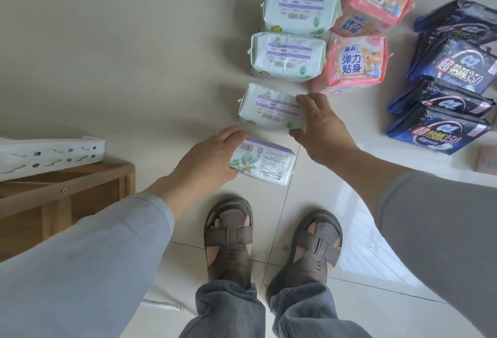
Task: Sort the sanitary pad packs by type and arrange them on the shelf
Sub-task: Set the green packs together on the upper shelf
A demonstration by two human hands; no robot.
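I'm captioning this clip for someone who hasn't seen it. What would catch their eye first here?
Three colour-sorted groups of packs on the tiled floor: a column of pale green packs up the middle, pink packs beside them, dark blue packs at right. In front, the left hand holds a green pack while the right hand has its grip on the nearest pack of the column.

Surface: pale tiled floor (107, 55) | Centre column: mint-green packs (287, 57), end to end | Right of these: pink packs (357, 62), partly overlapping | Far right: dark blue packs (446, 125), overlapping | Left edge: wooden frame (67, 192) bearing white perforated rail (51, 152)
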